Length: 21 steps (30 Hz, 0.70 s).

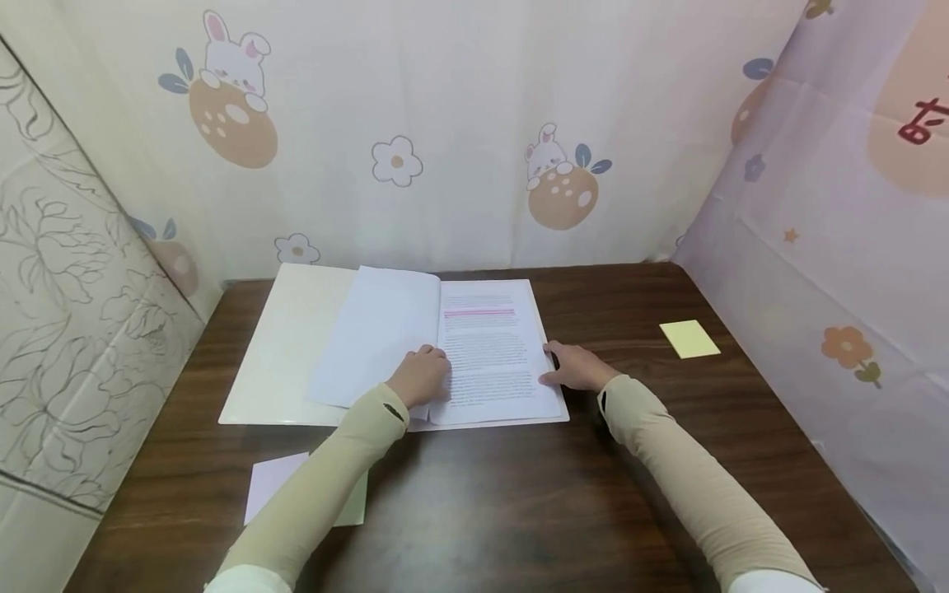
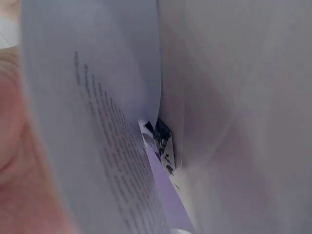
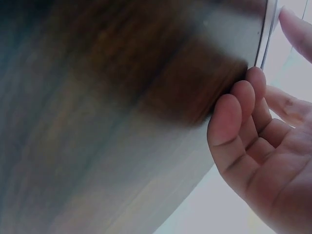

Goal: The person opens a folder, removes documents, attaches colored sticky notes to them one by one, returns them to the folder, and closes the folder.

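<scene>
An open white folder [image 1: 296, 346] lies on the table with printed sheets in it. One sheet [image 1: 385, 321] is folded over to the left, blank side up. On the right, the printed page [image 1: 485, 354] carries a pink highlighted band near its top. My left hand [image 1: 424, 375] rests on the turned sheet beside the spine. In the left wrist view, that printed sheet [image 2: 112, 141] bows up in front of the palm, beside a dark clip-like piece [image 2: 163, 144]. My right hand [image 1: 577, 367] holds the folder's right edge, thumb over the page and fingers curled at the edge.
A yellow sticky note [image 1: 690, 338] lies on the dark wooden table [image 1: 504, 502] at right. Purple [image 1: 273, 479] and green [image 1: 354, 504] notes lie near the left forearm, partly covered by it. Patterned curtains [image 1: 460, 123] enclose the table at the back and sides.
</scene>
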Each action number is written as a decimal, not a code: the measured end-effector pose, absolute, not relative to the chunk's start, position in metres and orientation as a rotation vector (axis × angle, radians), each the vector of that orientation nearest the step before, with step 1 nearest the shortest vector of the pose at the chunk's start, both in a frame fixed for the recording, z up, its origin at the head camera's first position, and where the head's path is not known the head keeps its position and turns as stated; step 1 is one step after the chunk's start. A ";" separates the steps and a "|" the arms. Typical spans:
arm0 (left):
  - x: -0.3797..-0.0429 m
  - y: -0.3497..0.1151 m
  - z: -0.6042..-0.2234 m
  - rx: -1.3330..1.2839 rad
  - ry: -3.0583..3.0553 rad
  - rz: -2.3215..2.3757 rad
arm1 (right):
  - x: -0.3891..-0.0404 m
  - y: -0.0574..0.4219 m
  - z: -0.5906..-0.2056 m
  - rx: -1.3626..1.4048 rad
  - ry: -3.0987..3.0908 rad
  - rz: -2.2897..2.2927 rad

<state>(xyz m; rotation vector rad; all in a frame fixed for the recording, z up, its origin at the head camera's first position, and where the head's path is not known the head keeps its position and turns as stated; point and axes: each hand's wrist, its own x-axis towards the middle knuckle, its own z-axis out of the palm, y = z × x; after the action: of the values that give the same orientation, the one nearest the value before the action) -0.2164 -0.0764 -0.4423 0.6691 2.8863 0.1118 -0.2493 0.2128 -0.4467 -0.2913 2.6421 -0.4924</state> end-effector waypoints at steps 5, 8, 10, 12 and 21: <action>-0.216 -0.081 -0.443 0.650 2.893 0.104 | -0.253 0.213 -0.451 -0.293 2.640 -0.491; -0.218 -0.081 -0.444 0.648 2.895 0.124 | -0.254 0.215 -0.450 -0.305 2.652 -0.502; -0.219 -0.080 -0.444 0.645 2.894 0.123 | -0.254 0.216 -0.448 -0.318 2.657 -0.504; -0.221 -0.079 -0.444 0.647 2.894 0.122 | -0.254 0.218 -0.446 -0.331 2.654 -0.505; -0.219 -0.079 -0.444 0.655 2.899 0.054 | -0.255 0.220 -0.439 -0.405 2.645 -0.529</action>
<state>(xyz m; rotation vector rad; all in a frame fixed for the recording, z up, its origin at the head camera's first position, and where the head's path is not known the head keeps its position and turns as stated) -0.2191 -0.0791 -0.4438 0.6550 2.8985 0.0536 -0.2552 0.2202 -0.4391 -0.4046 2.6447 -0.5294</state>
